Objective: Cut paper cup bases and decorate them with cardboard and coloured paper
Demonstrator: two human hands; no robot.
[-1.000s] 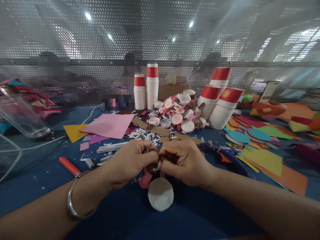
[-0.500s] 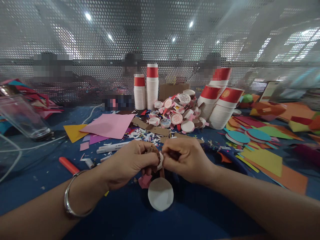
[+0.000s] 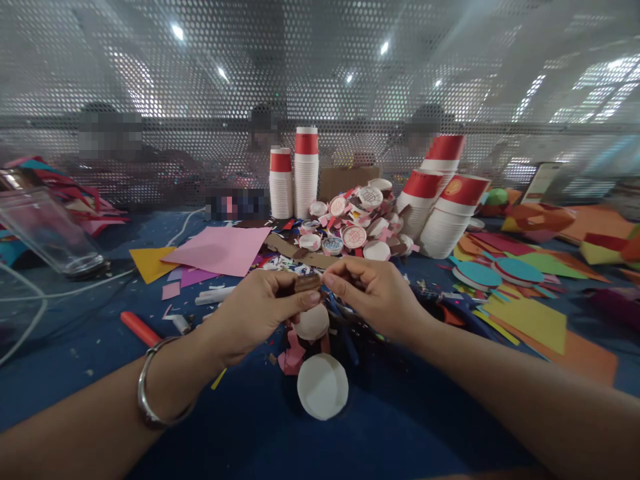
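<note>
My left hand (image 3: 267,297) pinches a small brown strip of folded or curled paper (image 3: 307,283) between thumb and fingers. Close by on the right, my right hand (image 3: 367,287) has thumb and forefinger drawn together at the strip's right end; whether they grip it is too small to tell. Beneath the fingers lies a round white piece (image 3: 313,323), partly covered by my left hand. Nearer to me is a shallow white cut-off cup base (image 3: 323,387). Crumpled pink paper (image 3: 291,355) lies just left of these.
Stacked red-and-white paper cups (image 3: 307,167) stand behind a heap of cut cup bases (image 3: 354,237). Pink paper (image 3: 220,250), a red stick (image 3: 141,329) and a glass bottle (image 3: 60,227) are leftward. Turquoise discs (image 3: 476,275) and yellow paper (image 3: 530,320) lie rightward. A perforated screen (image 3: 320,80) rises behind.
Both hands have risen slightly away from me, and their fingers have loosened from a tight curl. The brown strip and the round white piece below now show more fully.
</note>
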